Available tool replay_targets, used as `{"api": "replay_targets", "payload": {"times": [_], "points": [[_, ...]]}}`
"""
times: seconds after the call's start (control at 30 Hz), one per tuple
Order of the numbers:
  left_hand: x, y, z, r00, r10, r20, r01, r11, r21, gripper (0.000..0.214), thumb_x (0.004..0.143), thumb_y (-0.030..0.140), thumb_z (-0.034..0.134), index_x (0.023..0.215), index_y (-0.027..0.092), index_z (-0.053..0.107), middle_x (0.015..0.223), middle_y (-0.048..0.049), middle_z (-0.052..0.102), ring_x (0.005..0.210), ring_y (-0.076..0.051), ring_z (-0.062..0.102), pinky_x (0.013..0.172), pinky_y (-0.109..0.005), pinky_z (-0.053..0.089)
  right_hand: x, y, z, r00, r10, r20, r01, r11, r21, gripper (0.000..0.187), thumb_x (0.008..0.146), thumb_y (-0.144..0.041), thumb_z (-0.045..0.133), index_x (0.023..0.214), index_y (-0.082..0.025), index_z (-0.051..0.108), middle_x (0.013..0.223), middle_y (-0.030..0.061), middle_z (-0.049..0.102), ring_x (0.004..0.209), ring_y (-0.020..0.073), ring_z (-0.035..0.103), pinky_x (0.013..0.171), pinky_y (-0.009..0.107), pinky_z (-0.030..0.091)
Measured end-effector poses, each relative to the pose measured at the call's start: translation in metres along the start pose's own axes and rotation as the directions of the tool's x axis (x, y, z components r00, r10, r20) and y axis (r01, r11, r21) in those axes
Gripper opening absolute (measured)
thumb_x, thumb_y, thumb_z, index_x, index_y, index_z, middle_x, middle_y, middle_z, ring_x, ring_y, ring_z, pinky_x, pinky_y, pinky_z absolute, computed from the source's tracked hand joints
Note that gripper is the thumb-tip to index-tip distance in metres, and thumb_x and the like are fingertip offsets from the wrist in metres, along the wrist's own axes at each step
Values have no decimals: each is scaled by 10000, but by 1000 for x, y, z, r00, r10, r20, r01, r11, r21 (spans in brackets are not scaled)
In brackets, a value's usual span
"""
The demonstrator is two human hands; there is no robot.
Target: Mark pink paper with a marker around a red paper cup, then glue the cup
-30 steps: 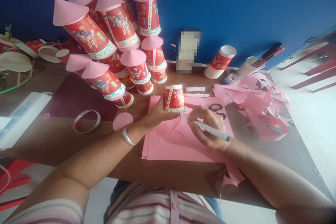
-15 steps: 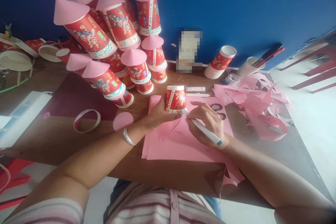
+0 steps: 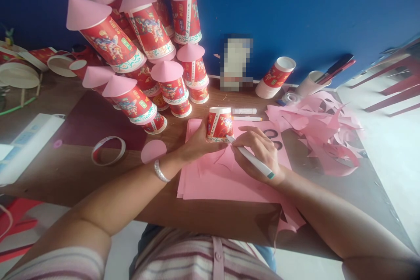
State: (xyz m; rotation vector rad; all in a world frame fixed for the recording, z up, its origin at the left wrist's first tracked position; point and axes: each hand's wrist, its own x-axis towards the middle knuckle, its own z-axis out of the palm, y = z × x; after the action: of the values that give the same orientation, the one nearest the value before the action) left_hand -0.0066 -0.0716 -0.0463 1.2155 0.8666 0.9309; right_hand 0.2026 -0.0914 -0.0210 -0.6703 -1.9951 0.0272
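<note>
My left hand [image 3: 196, 143] is closed around the left side and base of a red printed paper cup [image 3: 220, 123], held above pink paper sheets [image 3: 229, 183]. Squiggly coloured marks run along the cup's white lower band. In my right hand [image 3: 259, 153] is a white marker pen [image 3: 254, 159] with a green end, its tip at the cup's lower right edge. Scissors [image 3: 274, 139] lie just beyond that hand, their blades hidden. Behind the cup rest a white glue stick [image 3: 244, 111] and another marker [image 3: 247, 118]. Left of the sheets lies a pink paper disc [image 3: 153, 152].
Stacked red cups with pink paper cones [image 3: 166, 81] stand at the back left. Pink paper scraps [image 3: 328, 135] spread over the right side. At the back are a stack of cups [image 3: 275, 78] and a pen holder [image 3: 313, 84]. A cut cup ring [image 3: 109, 151] lies left.
The marker's tip has shifted slightly up and left along the cup's lower edge, and its green end has dipped a little left. My left hand and the cup stay nearly still.
</note>
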Motion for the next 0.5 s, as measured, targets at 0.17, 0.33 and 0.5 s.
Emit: {"api": "replay_targets", "payload": {"times": [0.17,0.33,0.5], "points": [[0,-2,-1,999,-32,-12,31,999,-40,835,753,466,1017,1396,240,535,1365,-118,694,1320,-349,677,1127,-529,560,2,0,-3,1000,16,-20,-16,1000,-5,239,970,-56,656,1001,-288,608,726,-85,673,576,145,642,866,411,721],[-2,-4,-2,1000,-27,-2,27,991,-135,849,754,430,1022,1436,264,545,1495,-123,655,1430,-370,626,1205,-541,506,2,-2,-7,1000,15,20,-18,991,135,256,949,-51,662,1068,-276,636,787,-72,711,641,146,709,1032,494,731],[-2,-2,-1,998,-17,61,27,984,-175,803,788,427,999,1449,256,578,1431,-123,695,1382,-373,658,1170,-524,526,1,-5,-9,997,22,77,-41,968,247,242,954,-64,660,1083,-268,640,816,-50,738,715,166,778,1023,491,739]]}}
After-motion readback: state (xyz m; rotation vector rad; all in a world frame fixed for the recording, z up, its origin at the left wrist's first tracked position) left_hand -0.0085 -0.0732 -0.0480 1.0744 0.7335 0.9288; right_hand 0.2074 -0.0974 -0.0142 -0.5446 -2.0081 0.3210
